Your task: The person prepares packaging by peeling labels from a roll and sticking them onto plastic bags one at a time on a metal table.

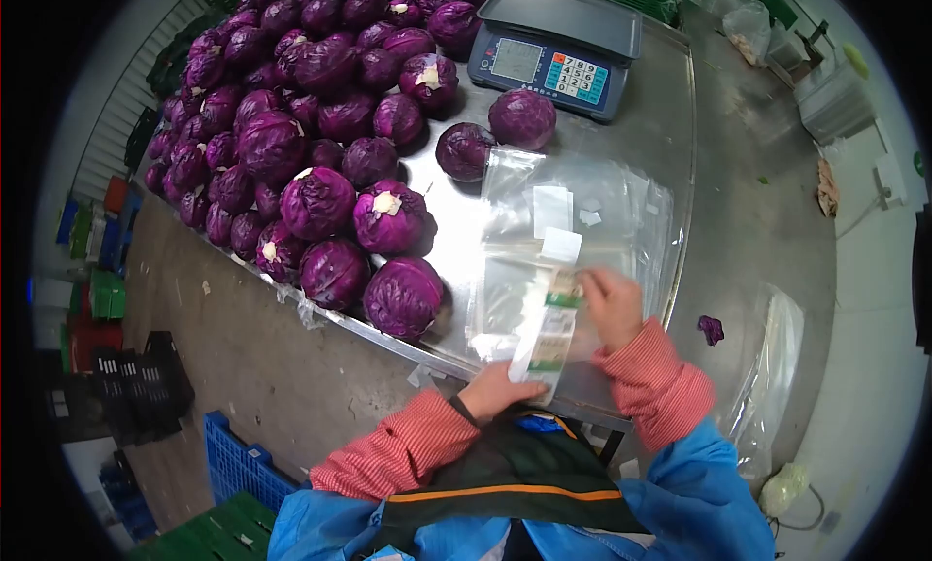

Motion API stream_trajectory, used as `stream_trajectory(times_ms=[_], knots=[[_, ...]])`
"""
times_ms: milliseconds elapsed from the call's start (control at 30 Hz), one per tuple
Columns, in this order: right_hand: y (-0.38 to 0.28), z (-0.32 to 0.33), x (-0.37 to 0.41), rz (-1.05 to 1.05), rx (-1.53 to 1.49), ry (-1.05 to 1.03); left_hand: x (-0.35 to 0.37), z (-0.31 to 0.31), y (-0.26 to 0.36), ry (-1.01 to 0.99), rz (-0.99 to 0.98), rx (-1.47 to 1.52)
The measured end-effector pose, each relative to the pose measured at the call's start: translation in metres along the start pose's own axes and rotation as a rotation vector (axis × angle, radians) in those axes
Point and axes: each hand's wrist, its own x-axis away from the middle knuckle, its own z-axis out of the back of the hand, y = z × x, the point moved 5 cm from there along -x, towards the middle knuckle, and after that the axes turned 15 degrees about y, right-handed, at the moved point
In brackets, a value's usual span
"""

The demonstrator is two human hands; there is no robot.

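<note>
Nearest, the left hand (499, 391) pinches the lower end of a label strip (551, 330), its print blurred, while the right hand (612, 307) grips the upper end, fingertips partly hidden. Beneath lie clear bags (602, 207), edges hard to separate. Beyond, red cabbages (320, 202) and a scale (551, 51), its display illegible; the pile is cut off at the top.

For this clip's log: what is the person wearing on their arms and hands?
Both the left hand and right hand are bare. Red-and-white finely patterned sleeve covers reach over bright blue upper sleeves. A dark band circles the left wrist.
</note>
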Motion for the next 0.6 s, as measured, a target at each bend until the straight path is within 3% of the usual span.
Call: stream_trajectory(times_ms=[67, 200, 267, 367, 433, 500, 600], knots=[[0.020, -0.005, -0.018, -0.329, -0.034, -0.164, 0.015, 0.003, -0.007, -0.060, 0.041, -0.067], [0.044, -0.045, -0.010, 0.070, 0.262, -0.293, 0.026, 0.006, -0.009, -0.242, 0.028, -0.494], [0.039, -0.060, -0.005, 0.274, 0.345, -0.321, 0.023, 0.006, -0.001, -0.201, -0.041, -0.614], [0.042, -0.064, -0.001, 0.243, 0.426, -0.265, 0.025, 0.004, 0.016, -0.131, -0.244, -0.657], [0.030, -0.048, -0.002, 0.088, 0.371, -0.329, 0.027, 0.004, 0.029, -0.065, -0.386, -0.654], [0.017, -0.037, 0.009, 0.113, 0.348, -0.378, 0.028, 0.007, 0.043, 0.022, -0.493, -0.669], [0.019, -0.028, 0.041, 0.353, 0.351, -0.461, 0.023, 0.009, 0.063, -0.004, -0.692, -0.701]])
